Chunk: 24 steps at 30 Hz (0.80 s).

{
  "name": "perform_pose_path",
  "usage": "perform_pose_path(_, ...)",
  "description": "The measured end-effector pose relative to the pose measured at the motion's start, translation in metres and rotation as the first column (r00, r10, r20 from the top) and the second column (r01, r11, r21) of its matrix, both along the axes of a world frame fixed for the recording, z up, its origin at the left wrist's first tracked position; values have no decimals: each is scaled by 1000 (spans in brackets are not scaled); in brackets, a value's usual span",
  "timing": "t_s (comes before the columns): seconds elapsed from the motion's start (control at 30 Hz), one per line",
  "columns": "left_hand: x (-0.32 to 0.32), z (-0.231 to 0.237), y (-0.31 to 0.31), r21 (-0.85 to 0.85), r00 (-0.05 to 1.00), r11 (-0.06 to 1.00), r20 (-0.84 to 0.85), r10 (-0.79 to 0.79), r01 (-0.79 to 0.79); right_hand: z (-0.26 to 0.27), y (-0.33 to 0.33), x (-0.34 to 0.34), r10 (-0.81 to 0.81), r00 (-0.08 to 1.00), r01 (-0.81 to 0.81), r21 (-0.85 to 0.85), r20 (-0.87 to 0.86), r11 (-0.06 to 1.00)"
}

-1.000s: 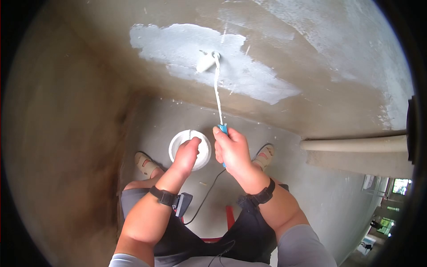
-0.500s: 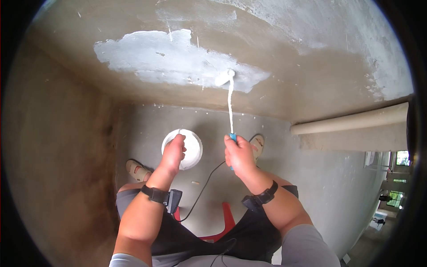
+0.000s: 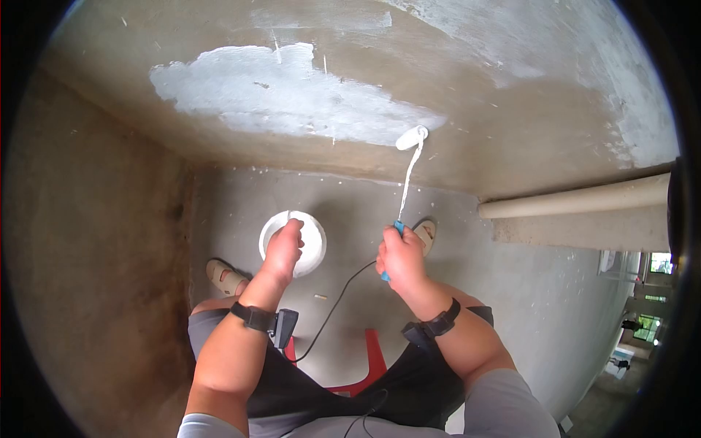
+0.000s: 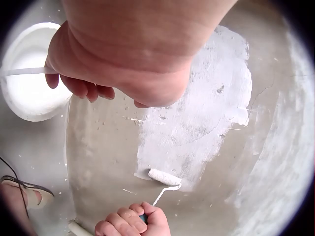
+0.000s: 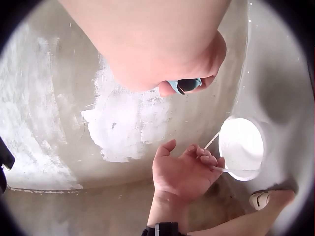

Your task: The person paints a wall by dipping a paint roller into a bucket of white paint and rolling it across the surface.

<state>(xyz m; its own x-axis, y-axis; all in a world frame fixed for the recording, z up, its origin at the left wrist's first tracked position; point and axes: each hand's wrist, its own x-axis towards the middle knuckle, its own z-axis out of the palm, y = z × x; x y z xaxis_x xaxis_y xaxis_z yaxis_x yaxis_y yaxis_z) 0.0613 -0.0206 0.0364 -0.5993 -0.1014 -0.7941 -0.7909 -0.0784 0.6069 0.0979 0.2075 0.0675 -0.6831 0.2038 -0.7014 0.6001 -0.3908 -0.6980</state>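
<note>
Right hand: the right hand (image 3: 404,257) is closed round the blue grip (image 3: 399,227) of the roller, probably so that the tool can be steered at a distance from its wet end.
Roller: the white roller head (image 3: 412,138) lies ahead of the right hand, at the wall (image 3: 526,131); its white-coated shaft (image 3: 410,172) spans the interval, seemingly giving reach without a stretched arm.
Left hand: the left hand (image 3: 283,252) has its fingers hooked round the bail (image 4: 29,71) of the bucket, the thumb apart from it; this presumably steadies the vessel.
Bucket: the white bucket (image 3: 322,257) is directly below and beside the left hand, between the feet, likely for easy access. Whether its base bears on the floor (image 3: 467,281) cannot be told.
Pale patch: the white-coated area (image 3: 248,87) extends on the wall beyond both hands, its near-right end close to the roller head.
Sandals: one sandal (image 3: 223,276) lies outward of the left hand, the other (image 3: 426,233) just beyond the right; the spread stance presumably leaves room for the bucket.
Cable: a black cable (image 3: 332,310) curves between the two forearms.
</note>
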Motion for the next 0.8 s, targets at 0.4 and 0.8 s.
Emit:
perform_pose_path(0.4, 0, -1, -17, 77, 988, 985, 3, 156, -155, -3, -26, -8, 14, 1000, -14, 16, -7, 1000)
perform_pose_path(0.8, -6, 2, -19, -11, 960, 961, 39, 278, -278, -1, -36, -18, 488, 870, -489, -1, 67, 872)
